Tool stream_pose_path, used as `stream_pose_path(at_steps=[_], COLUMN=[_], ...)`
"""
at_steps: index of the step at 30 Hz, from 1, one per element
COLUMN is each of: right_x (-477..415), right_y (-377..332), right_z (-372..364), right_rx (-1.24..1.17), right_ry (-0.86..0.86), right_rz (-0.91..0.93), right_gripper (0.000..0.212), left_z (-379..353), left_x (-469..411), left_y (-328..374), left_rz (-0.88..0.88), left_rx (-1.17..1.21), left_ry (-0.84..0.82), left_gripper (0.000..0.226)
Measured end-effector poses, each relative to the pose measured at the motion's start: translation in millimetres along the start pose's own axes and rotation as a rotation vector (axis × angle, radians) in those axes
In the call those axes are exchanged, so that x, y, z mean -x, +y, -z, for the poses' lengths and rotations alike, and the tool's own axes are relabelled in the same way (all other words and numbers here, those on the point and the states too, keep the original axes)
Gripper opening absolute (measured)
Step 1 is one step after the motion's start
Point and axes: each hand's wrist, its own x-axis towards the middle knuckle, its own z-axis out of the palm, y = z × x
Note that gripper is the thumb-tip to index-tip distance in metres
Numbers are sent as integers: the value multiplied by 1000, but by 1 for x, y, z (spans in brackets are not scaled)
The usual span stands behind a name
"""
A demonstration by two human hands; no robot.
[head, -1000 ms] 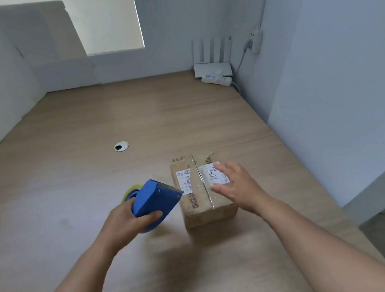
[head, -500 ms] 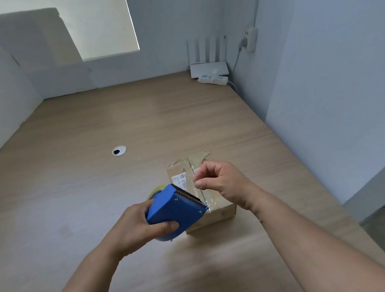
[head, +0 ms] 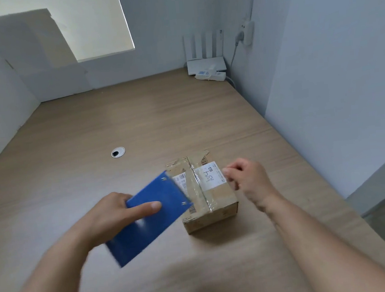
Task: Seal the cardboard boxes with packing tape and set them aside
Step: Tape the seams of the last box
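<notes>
**Q:** Nearest item first. Status of the left hand [head: 104,221]?

**A:** It is clenched round the blue tape dispenser [head: 148,234], thumb laid flat across its broad face. The dispenser hangs above the surface [head: 49,183], its toothed end touching or just over the near-left side of the cardboard box [head: 210,211]. The view is motion-blurred, so I cannot tell which.

**Q:** Location and condition of the box?

**A:** It sits flat on the surface, towards the near right and closer to the right edge than the left. The flaps are down. Clear tape [head: 196,187] runs along the centre seam, with a white label [head: 211,175] beside it. The far edge shows torn cardboard.

**Q:** Handling assessment?

**A:** In my judgement it is small and light, and likely to slide under the pull of the dispenser unless pinned. The walls look stiff enough, but the top may give near the seam. Grip it by the two opposite side walls, not by the taped, slippery top or the torn edge.

**Q:** The right hand [head: 249,182]?

**A:** It is at the box's right top edge, with its fingers curled and thumb meeting forefinger. Whether it pinches a tape end cannot be determined.

**Q:** Beyond that?

**A:** There is a round cable port [head: 118,152] mid-surface. A router [head: 205,61] and a power strip [head: 210,75] stand at the far right corner, well apart from the work.
</notes>
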Motion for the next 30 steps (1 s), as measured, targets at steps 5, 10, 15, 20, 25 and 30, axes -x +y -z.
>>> stream_pose_path(at_steps=[5, 10, 15, 20, 25, 30], right_x=[5, 6, 6, 6, 4, -1], right_y=[36, 49, 64, 72, 83, 86], right_z=[23, 13, 14, 12, 8, 4], right_rx=[46, 64, 83, 112, 127, 128], right_ry=[20, 57, 101, 121, 111, 48], right_rz=[-172, -218, -262, -289, -362, -431], right_gripper=[21, 22, 25, 27, 25, 24], left_z=[24, 6, -11, -20, -30, -44], left_x=[4, -13, -29, -40, -53, -68], left_y=[-26, -33, -36, -32, -27, -24], left_rz=[146, 206, 247, 279, 324, 360], left_rx=[-216, -282, -375, -433, -408, -365], left_ry=[-60, -25, -19, -32, -64, -120], left_gripper=[114, 91, 71, 67, 61, 60])
